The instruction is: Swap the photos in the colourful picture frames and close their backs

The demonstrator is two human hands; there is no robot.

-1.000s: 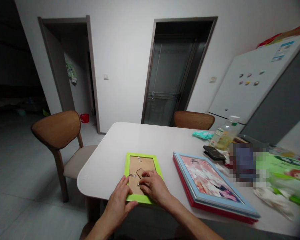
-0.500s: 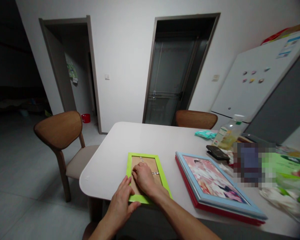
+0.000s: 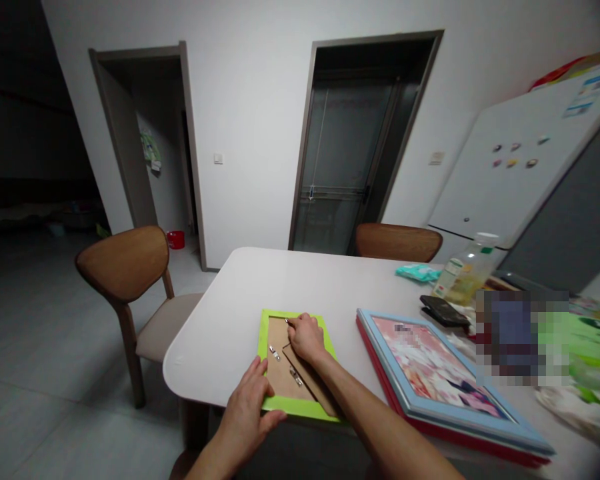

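Observation:
A lime-green picture frame (image 3: pixel 300 408) lies back side up at the table's near edge. Its brown backing board (image 3: pixel 279 383) carries a fold-out stand flap and small metal fittings (image 3: pixel 295 377). My left hand (image 3: pixel 250 403) grips the near left corner, fingers along the left side and thumb at the near edge. Near the far edge of the backing, my right hand (image 3: pixel 306 339) is closed, its fingertips pressed on a small metal clip (image 3: pixel 288 323). My right hand and forearm hide the frame's right part.
To the right lies a stack of picture frames, a light blue one (image 3: pixel 420 398) on top of a red one. Beyond are a black wallet-like item (image 3: pixel 444 311), a teal packet (image 3: pixel 418 273) and a bottle of yellowish liquid (image 3: pixel 464 273). Wooden chairs (image 3: pixel 125 263) stand left and behind.
My right hand has moved from the left part of the backing to its far edge, uncovering metal fittings and the stand flap. My left hand stays on the frame's corner.

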